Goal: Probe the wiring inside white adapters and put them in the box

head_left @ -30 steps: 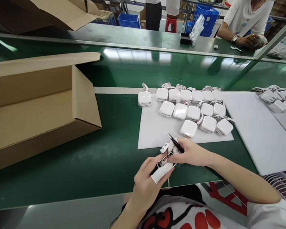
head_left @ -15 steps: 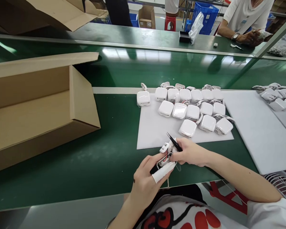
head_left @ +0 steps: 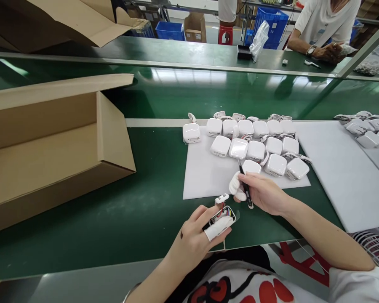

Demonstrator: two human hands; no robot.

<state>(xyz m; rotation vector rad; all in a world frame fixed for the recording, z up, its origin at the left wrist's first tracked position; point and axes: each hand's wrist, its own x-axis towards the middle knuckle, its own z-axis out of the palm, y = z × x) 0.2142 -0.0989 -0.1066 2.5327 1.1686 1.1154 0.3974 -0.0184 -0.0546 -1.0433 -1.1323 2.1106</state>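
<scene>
My left hand (head_left: pixel 198 229) is closed around a small white plastic device (head_left: pixel 230 215) whose opened side shows coloured wires. A small white end piece (head_left: pixel 221 199) hangs off it on red and dark wires, by my fingertips. One left finger wears a white cover. My right hand (head_left: pixel 262 191) grips black tweezers (head_left: pixel 246 189), tips pointing up and away. White covers wrap some right fingers too. A little gap separates the two hands. Beyond them, several rounded white devices (head_left: pixel 220 146) lie in rows on a white sheet (head_left: pixel 202 181); the nearest is partly behind my right hand.
An open cardboard box (head_left: pixel 113 139) stands at left on the green table (head_left: pixel 158 181). Another white sheet (head_left: pixel 341 168) and more white devices (head_left: pixel 368 139) lie right. Past a raised rail, a person (head_left: pixel 328 25) sits at the far bench beside a black tray (head_left: pixel 244 52).
My right hand has drawn away from the device, up and to the right, with the tweezers. The device's opening and wires now show. My left hand has stayed nearly in place.
</scene>
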